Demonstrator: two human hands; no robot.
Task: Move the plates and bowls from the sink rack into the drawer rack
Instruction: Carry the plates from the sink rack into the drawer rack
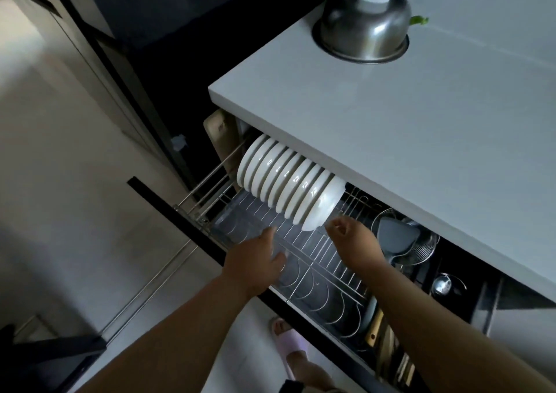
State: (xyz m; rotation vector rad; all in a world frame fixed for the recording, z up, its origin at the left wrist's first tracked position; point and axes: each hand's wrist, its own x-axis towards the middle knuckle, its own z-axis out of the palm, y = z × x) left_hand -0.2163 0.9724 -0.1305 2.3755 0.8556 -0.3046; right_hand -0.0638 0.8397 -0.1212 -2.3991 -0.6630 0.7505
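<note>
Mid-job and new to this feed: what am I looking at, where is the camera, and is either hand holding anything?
One picture, from a camera on a person's head, looking down. No machine: two bare hands. Below the counter a drawer rack is pulled out, with a row of white bowls standing on edge at its back. The left hand rests open on the wires. The right hand is loosely curled beside the nearest bowl, holding nothing visible. A steel pot sits upside down on the counter.
</note>
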